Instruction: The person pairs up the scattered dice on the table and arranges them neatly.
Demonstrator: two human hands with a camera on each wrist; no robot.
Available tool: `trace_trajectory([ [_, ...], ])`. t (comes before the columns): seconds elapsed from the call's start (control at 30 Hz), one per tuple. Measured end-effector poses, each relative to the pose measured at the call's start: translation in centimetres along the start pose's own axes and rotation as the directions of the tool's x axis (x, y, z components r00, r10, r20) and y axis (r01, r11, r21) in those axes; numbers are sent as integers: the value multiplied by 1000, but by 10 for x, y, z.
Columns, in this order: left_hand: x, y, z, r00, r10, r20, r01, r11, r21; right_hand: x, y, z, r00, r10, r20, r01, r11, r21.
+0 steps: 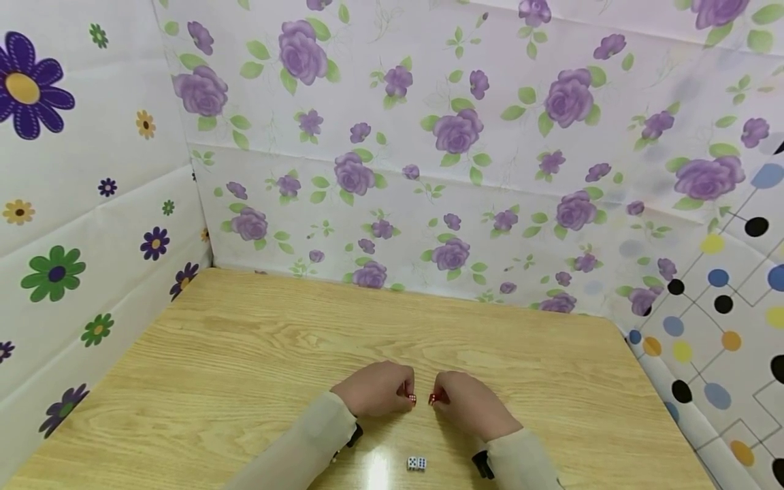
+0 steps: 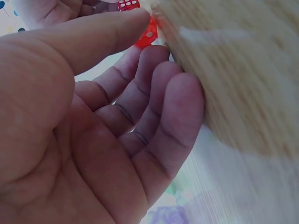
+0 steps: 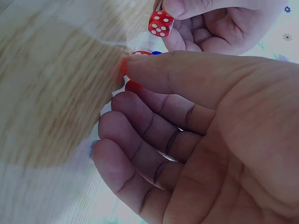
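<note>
At the yellowish wooden counter [image 1: 257, 347], our left hand [image 1: 378, 389] and right hand [image 1: 473, 403] each pinch one red, white-dotted cubic die [image 1: 412, 399]. Its smallness, we think, asks such delicate hold.

Can't tell if this is a home, a lab or what, but it's basically a little screened-off tabletop corner. You've got a pale yellow wood-grain table [image 1: 257, 340] across the bottom of the frame, with creased white sheeting printed with purple roses [image 1: 404, 139] along the top, white flower-print sheeting [image 1: 104, 265] down the left, and white sheeting with coloured dots [image 1: 729, 320] at the right edge.
</note>
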State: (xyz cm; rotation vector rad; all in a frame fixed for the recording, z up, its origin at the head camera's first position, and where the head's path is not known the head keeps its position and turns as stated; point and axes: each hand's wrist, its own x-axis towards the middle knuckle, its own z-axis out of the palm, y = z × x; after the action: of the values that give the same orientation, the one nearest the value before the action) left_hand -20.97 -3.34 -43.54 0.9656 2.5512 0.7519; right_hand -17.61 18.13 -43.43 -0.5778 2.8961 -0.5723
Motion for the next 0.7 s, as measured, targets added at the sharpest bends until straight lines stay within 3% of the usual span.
trace_trajectory([
  [0.7,3,1,6,1000,-4,-10,5,1000,25,2,-3,4,999,-32,-8,32,999,-17],
])
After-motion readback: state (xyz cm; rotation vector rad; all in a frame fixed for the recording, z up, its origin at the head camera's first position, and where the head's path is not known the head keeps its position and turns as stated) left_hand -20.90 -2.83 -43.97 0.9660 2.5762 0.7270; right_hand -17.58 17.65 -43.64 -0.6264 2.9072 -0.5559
